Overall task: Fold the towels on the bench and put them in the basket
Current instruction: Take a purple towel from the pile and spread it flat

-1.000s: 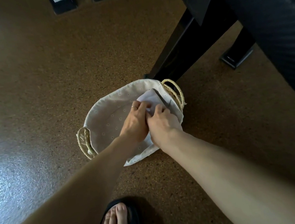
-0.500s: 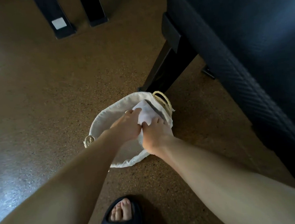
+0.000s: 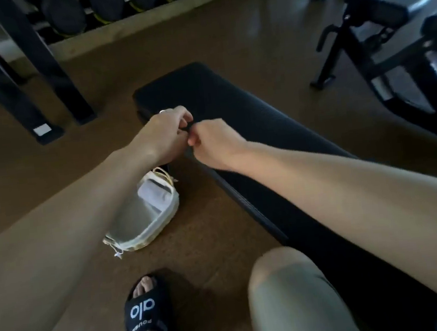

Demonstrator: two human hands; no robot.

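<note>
The cloth-lined woven basket (image 3: 149, 234) stands on the floor beside the black bench (image 3: 234, 101). A folded white towel (image 3: 153, 197) lies in its far end. My left hand (image 3: 163, 136) and my right hand (image 3: 213, 145) are raised over the bench's near edge, above and beyond the basket. They meet knuckle to knuckle with their fingers curled. No towel shows in either hand, and what lies between the fingers is too dark to make out. The bench top looks bare and dark.
Black rack legs (image 3: 39, 85) stand on the floor at the back left, with dumbbells (image 3: 108, 1) racked behind them. Another gym machine (image 3: 388, 37) fills the right side. My sandalled foot (image 3: 147, 312) and my knee (image 3: 286, 288) are in front, close to the basket.
Both hands let go of the white towel in the basket and rose to the bench's edge. My view lifted from the floor to the bench and the room.
</note>
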